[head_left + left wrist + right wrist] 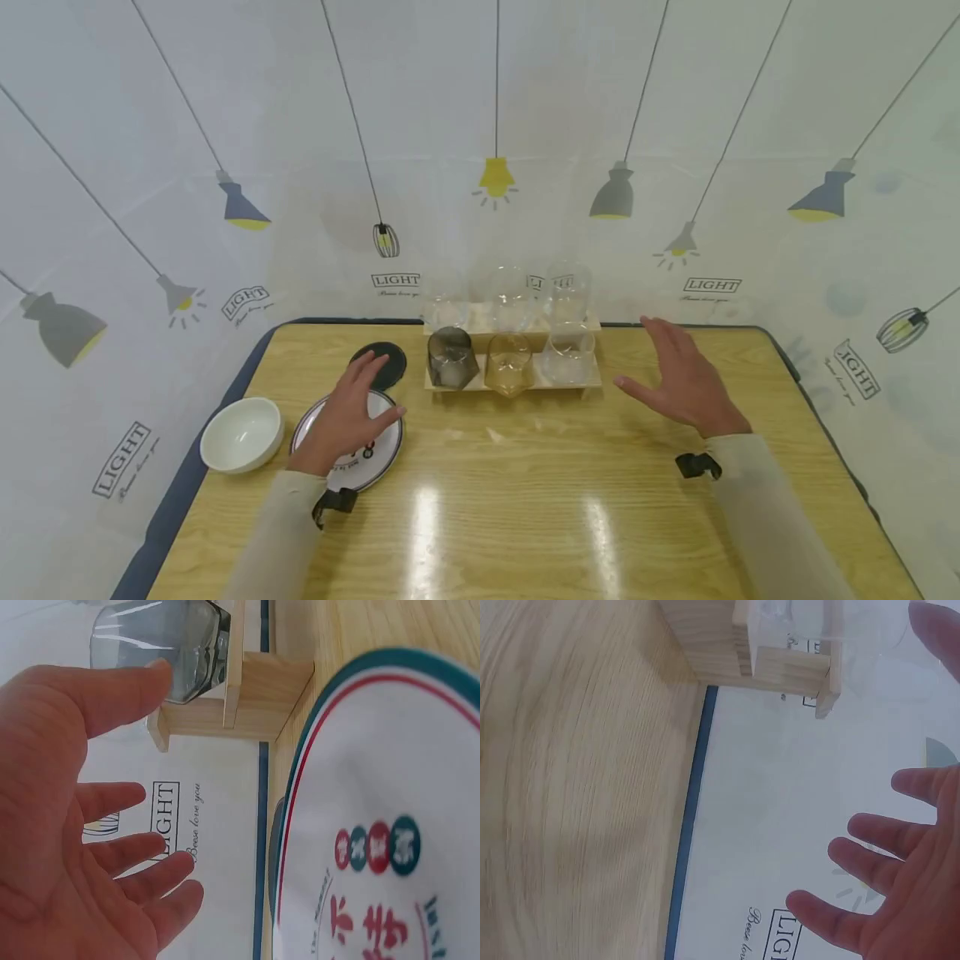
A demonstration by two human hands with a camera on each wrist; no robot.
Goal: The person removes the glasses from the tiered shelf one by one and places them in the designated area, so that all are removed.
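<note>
My left hand (pixel 345 421) hovers over a white printed plate (pixel 386 454), its fingers spread and nothing in them. In the left wrist view the plate (pixel 375 772) shows a green and red rim. To the right, my right hand (pixel 686 387) is held above the table beside a two-step wooden rack (pixel 480 318), fingers apart and empty. On the rack's lower step stand a dark grey glass (pixel 452 358), an amber glass (pixel 509 364) and a clear glass (pixel 568 354). More clear glasses (pixel 510 300) line the upper step.
A white bowl (pixel 242 435) sits at the table's left edge. Behind the plate lies a round black disc (pixel 390 367), partly covered by my left fingers. The wooden table (pixel 510 500) ends at a wall covering (pixel 450 100) printed with hanging lamps.
</note>
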